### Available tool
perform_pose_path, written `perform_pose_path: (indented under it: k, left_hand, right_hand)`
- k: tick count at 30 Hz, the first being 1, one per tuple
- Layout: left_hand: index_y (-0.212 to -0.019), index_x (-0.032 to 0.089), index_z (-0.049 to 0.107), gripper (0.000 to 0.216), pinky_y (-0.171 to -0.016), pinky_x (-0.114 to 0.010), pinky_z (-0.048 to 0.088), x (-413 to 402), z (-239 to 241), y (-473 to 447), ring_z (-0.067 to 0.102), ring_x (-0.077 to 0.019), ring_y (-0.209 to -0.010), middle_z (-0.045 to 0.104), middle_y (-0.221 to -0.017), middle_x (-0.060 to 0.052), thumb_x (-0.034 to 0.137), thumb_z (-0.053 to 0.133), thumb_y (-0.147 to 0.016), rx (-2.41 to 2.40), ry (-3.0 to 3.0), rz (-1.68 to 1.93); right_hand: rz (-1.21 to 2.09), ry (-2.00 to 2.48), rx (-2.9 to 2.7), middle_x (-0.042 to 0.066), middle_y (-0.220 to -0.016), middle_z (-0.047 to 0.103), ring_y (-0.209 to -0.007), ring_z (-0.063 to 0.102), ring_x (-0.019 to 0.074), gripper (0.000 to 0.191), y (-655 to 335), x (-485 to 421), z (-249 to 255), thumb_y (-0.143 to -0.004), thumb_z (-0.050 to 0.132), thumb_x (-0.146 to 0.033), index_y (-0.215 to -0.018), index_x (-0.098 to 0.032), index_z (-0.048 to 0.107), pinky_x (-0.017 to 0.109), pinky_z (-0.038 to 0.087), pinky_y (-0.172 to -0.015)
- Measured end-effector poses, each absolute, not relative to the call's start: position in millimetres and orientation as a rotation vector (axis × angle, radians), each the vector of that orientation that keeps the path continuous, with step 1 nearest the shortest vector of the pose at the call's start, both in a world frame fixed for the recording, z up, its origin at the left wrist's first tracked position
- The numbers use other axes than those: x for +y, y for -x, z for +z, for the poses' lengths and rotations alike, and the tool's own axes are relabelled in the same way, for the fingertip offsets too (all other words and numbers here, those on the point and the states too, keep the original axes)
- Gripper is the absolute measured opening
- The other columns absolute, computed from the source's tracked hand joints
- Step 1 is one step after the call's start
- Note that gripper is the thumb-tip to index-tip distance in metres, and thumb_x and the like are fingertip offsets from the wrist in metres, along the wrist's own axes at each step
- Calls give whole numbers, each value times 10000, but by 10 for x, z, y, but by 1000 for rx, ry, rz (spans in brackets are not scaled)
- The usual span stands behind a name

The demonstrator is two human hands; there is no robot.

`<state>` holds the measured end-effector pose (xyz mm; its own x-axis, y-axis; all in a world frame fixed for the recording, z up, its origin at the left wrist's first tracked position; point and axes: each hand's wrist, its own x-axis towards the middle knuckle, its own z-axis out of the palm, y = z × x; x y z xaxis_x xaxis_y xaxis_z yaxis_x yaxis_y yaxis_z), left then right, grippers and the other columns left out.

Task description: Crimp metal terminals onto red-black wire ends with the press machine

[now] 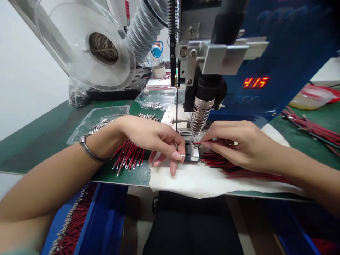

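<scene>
My left hand (159, 140) reaches over the bench to the left side of a small metal fixture (195, 153). Its thumb and a finger are pinched on a small silvery metal terminal (183, 156). From the right, my right hand (233, 140) pinches a thin red wire (196, 143), whose end lies over the fixture. Just above that end hangs the soldering iron (199, 117) of a bench machine, with a coiled spring around its barrel. Below my right hand, a bundle of red and black wires (217, 161) rests on a white cloth (191, 180).
A blue machine housing (265, 56) displays 415. Clear trays (79, 127) with metal parts and a wire bundle (129, 156) lie left. Behind them are a round fume hood (66, 46) and hose (146, 28). More wires (313, 127) lie right; a blue bin (106, 212) sits below.
</scene>
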<state>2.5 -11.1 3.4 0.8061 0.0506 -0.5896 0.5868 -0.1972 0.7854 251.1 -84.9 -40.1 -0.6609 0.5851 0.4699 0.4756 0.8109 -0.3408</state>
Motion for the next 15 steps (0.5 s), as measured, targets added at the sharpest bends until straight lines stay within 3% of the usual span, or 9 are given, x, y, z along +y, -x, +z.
perform_pose_path:
  k: [6,15]
  left_hand:
    - [-949,175,523,206,-623,-245,544,-122,30,-36,622,-133,-676,754,-1034,-107,357,473,-1034,481,-1762,-503]
    - [-882,191,460,244,-618,-211,490,-148,30,-60,594,-125,-674,701,-817,-44,366,438,-1050,483,-1852,-425]
  right_hand:
    - [268,820,-2421,50,-920,714,-791,655,120,146,-2502,-871,-395,-976,559,-163,-989,-155,704,232,492,-709]
    - [251,825,-2395,39,-872,712,-758,643,111,131,-2482,-883,-414,-971,575,-172,-954,-150,703,220,472,-688]
